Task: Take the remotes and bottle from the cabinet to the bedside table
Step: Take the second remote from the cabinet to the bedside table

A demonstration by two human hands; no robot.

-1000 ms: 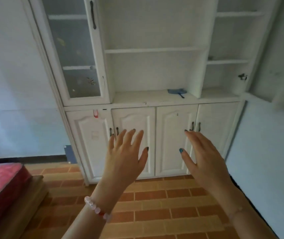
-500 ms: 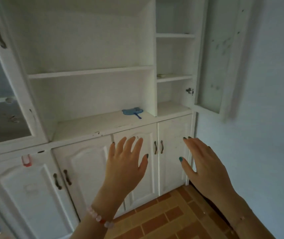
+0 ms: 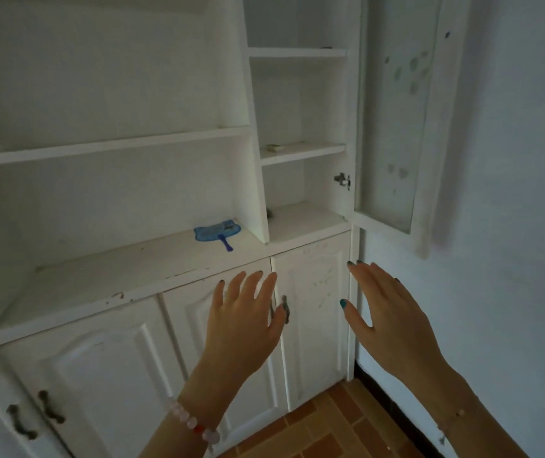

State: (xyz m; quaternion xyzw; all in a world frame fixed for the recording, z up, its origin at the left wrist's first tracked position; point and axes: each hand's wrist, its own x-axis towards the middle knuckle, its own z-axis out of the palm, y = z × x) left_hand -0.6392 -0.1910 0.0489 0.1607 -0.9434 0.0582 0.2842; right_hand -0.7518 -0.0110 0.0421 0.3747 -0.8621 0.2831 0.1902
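A white cabinet (image 3: 152, 282) fills the view, with open shelves above and closed doors below. In its narrow right compartment a small pale flat object (image 3: 276, 147), possibly a remote, lies on the middle shelf, and a dark edge of something (image 3: 326, 47) shows on the shelf above. No bottle is visible. My left hand (image 3: 243, 320) is raised in front of the lower doors, fingers straight and spread, holding nothing. My right hand (image 3: 385, 312) hovers by the cabinet's right edge, fingers straight, empty too.
A blue hand fan (image 3: 217, 234) lies on the cabinet's counter ledge. The glass door (image 3: 393, 127) of the right compartment stands swung open toward the white wall. Dark handles (image 3: 285, 309) sit on the lower doors. Brown tiled floor (image 3: 330, 428) shows below.
The view has moved closer to the cabinet and turned toward its right compartment. Both hands stay raised and empty in front of me.
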